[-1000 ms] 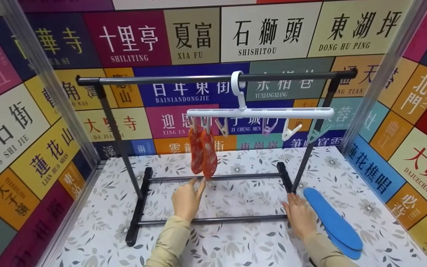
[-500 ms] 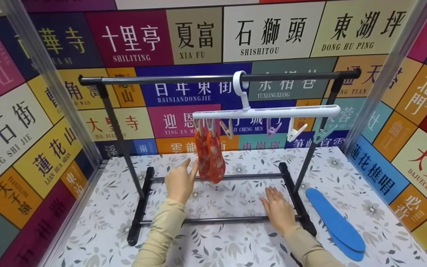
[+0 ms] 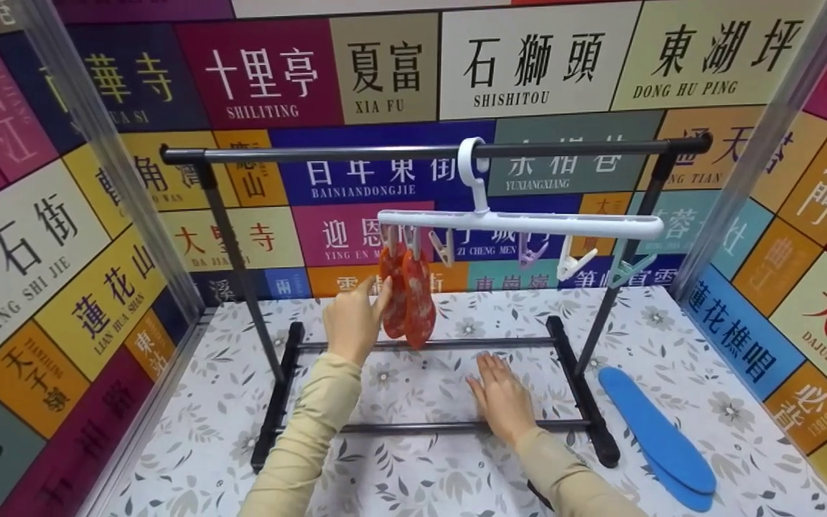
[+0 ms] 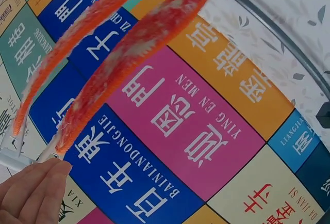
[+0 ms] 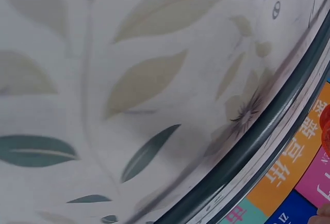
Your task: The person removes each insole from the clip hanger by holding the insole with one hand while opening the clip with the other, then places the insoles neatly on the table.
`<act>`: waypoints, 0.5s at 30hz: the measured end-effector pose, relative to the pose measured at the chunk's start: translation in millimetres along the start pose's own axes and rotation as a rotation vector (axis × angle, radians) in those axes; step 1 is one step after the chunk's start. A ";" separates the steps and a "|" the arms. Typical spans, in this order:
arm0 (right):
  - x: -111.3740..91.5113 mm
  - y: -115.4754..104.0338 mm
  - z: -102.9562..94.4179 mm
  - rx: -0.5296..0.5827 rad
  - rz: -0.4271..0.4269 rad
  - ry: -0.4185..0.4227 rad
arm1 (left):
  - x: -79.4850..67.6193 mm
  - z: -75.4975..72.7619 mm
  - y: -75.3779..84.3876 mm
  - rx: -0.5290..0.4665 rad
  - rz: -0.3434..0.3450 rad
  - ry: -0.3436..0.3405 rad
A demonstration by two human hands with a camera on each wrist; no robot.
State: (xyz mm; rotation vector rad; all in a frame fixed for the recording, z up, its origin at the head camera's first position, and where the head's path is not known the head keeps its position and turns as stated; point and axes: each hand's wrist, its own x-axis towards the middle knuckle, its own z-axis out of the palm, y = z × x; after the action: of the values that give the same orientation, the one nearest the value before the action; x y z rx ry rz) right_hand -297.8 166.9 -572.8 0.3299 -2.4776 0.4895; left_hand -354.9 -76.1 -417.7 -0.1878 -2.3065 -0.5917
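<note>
Two red insoles with orange edges [image 3: 419, 305] hang side by side from clothespins [image 3: 413, 243] at the left end of a white clip hanger [image 3: 550, 224]. My left hand [image 3: 350, 319] is raised beside them, thumb and forefinger extended, the thumb overlapping the left insole's edge in the head view. In the left wrist view, its fingers [image 4: 44, 185] lie together just below the clipped end of one insole [image 4: 129, 61]. Low over the rack's base, my right hand [image 3: 503, 395] holds nothing, its fingers straight and pointing forward. The right wrist view shows mainly the patterned cloth.
The hanger hooks over the top bar of a black rack [image 3: 313, 154]. Several free clothespins [image 3: 575, 262] dangle along its right part. Two blue insoles [image 3: 661, 438] lie overlapped on the leaf-patterned cloth [image 3: 428, 474], right of the rack. Colourful lettered panels rise behind and on both sides.
My left hand has risen from the red insoles' lower ends to higher along their left side. My right hand has left the rack's right foot and moved left. The red insoles have swayed slightly.
</note>
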 end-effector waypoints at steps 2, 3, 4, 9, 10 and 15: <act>3.4 -3.8 2.9 0.002 -0.005 0.003 | 4.2 -0.7 -0.9 0.000 0.008 0.010; 5.4 -5.3 4.7 0.004 -0.008 0.004 | 6.3 -0.8 -1.4 0.002 0.012 0.019; 7.4 -6.9 6.3 0.008 -0.010 0.004 | 8.4 -0.7 -1.7 0.004 0.014 0.025; 20.5 -15.8 10.6 0.060 0.005 -0.046 | 18.6 0.6 0.0 0.005 -0.005 0.023; 23.5 -17.5 10.9 0.078 0.012 -0.063 | 20.5 1.5 0.6 0.001 -0.012 0.021; 35.4 -22.0 14.3 0.145 0.056 -0.132 | 27.1 6.1 4.2 -0.021 -0.019 0.014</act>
State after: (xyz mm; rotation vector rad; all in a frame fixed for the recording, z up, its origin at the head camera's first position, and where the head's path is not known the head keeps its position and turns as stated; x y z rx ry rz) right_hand -325.7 136.8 -556.9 0.3622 -2.5910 0.6936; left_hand -376.9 -70.6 -401.2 -0.1714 -2.2915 -0.6257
